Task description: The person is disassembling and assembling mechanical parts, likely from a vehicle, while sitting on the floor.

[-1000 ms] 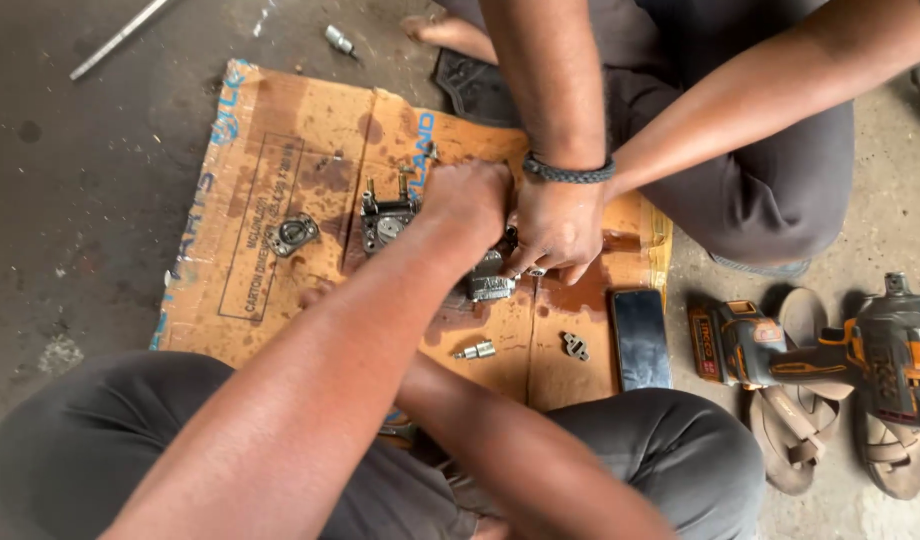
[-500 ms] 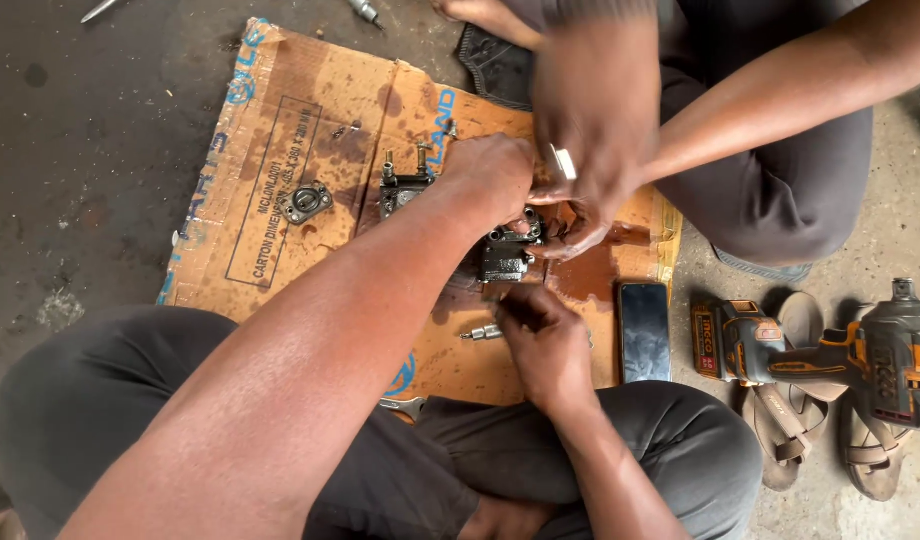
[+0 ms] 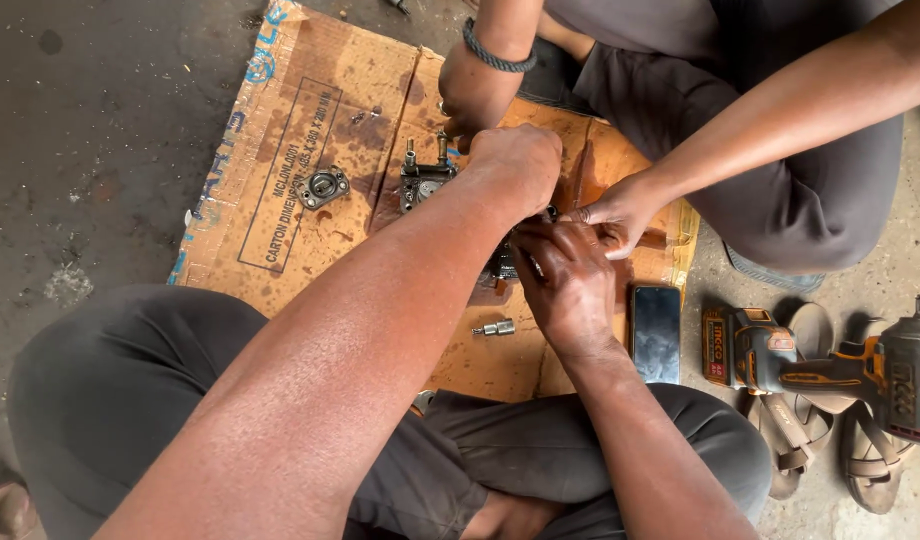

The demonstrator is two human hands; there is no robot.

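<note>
Knees in dark trousers are seen nearest, and between them both forearms run out over the stained cardboard sheet (image 3: pixel 310 130). Right hand (image 3: pixel 570 285) is laid flat over the dark metal assembly (image 3: pixel 502 262), fingers pressed together on it; whether anything is pinched underneath cannot be told. Left hand (image 3: pixel 515 165) is curled into a loose fist on top of the same cluster, its grip hidden by the knuckles. Just short of them, a small silver fitting (image 3: pixel 494 327) is left lying loose on the cardboard, with bare board around it. To the right, a dark phone (image 3: pixel 657 332) is set at the sheet's edge, and past that edge an orange power tool (image 3: pixel 780 360) is crowded against sandals (image 3: pixel 860 455) on the concrete. Out left, a round metal flange (image 3: pixel 324 186) is parked alone, with plenty of open cardboard about it. Farther off, a second metal block (image 3: pixel 420 180) with upright studs is touched by a co-worker's hand (image 3: pixel 470 95) wearing a dark wristband; that person's other hand (image 3: pixel 620 210) is pressed in fingertip-close beside the assembly.
</note>
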